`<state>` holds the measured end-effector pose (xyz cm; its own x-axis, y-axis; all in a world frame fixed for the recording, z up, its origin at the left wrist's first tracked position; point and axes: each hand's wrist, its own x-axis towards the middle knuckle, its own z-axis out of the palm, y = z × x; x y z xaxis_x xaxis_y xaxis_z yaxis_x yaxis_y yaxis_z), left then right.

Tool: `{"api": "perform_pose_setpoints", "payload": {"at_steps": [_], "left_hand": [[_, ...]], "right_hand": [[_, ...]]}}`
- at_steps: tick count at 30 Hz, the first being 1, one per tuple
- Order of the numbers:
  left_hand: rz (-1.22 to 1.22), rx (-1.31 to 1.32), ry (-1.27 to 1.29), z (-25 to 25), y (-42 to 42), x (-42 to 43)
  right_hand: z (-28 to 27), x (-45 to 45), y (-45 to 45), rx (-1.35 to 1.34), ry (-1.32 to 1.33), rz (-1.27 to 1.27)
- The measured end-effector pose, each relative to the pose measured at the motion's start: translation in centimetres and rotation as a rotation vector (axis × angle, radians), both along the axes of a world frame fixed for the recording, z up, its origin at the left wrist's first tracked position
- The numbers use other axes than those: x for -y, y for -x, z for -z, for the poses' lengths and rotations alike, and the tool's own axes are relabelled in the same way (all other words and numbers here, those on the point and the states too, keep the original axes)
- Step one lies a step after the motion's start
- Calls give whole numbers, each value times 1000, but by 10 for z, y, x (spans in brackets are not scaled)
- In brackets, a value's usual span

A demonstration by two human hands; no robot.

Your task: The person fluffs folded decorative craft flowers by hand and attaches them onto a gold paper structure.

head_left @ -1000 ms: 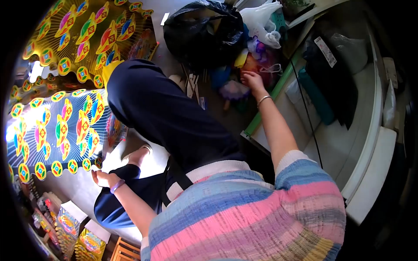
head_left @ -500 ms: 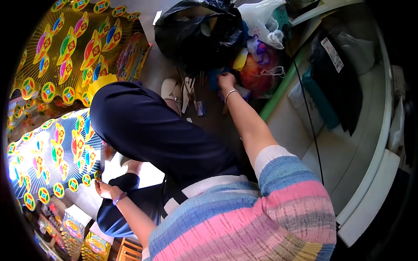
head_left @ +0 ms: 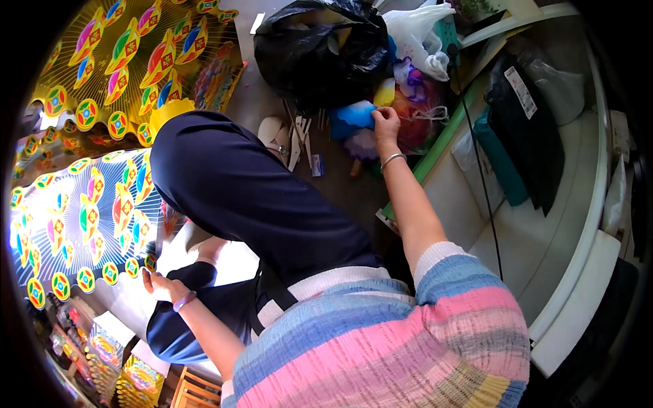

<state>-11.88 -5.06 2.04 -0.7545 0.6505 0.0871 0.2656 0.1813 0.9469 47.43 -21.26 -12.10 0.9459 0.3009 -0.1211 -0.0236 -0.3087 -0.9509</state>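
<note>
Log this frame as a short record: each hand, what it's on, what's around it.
right_hand: right hand pinching the right edge of a blue piece
right_wrist: silver bangle
left_hand: left hand, fingers loosely bent, beside the lower edge of a silver patterned sheet; contact unclear
left_wrist: purple bangle
near_right_hand: black plastic bag, white plastic bag, red bundle
floor: pale shoe, small blue-and-white item; label unreadable
</note>
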Motion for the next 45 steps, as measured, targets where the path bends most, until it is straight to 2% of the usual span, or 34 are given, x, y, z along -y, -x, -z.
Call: {"api": "perform_pose_setpoints", "payload": {"at_steps": [5,8,10,12,15,17,19,20,22,24,26,28,30,34,39,42,45], "left_hand": [[18,76,-10,-8,-11,4],[-14,101,-13,-7,-7,3],[14,98,-18,1,4,1],[18,20,-39,1,5,1],[21,-263,-32,-11,-1,3],[64,-523,47,-31,-11,7],[187,-632,-172,-51,-30,10],[243,-686,-284,-65,-44,11],[292,-631,-280,-100,-85,23],[436,-403,-349,-111,-107,28],[687,125,-110,-116,-128,34],[893,417,208,-152,-174,47],[1168,739,256,-149,-188,47],[1362,1099,272,-130,-190,39],[1260,1024,436,-138,-178,34],[1415,689,387,-143,-177,35],[1457,648,416,-144,-179,37]], "right_hand": [[-27,10,-6,-361,-463,-32],[-23,11,-6,-279,-350,-89],[3,20,-12,47,169,-156],[-7,21,-7,152,475,-174],[-18,15,-3,75,460,-111],[-26,12,-6,-13,106,-141],[-52,3,-5,-56,-227,-187],[-82,-4,0,115,-248,-260],[-151,-17,16,460,-295,-410],[-222,-31,45,708,-357,-511],[-273,-41,76,975,-426,-666],[-301,-52,110,1118,-551,-854],[-319,-59,142,1192,-566,-1066],[-303,-66,185,1213,-571,-1342],[-297,-55,203,1196,-534,-1503],[-297,-55,208,1217,-534,-1545],[-298,-57,207,1232,-515,-1607]]}}
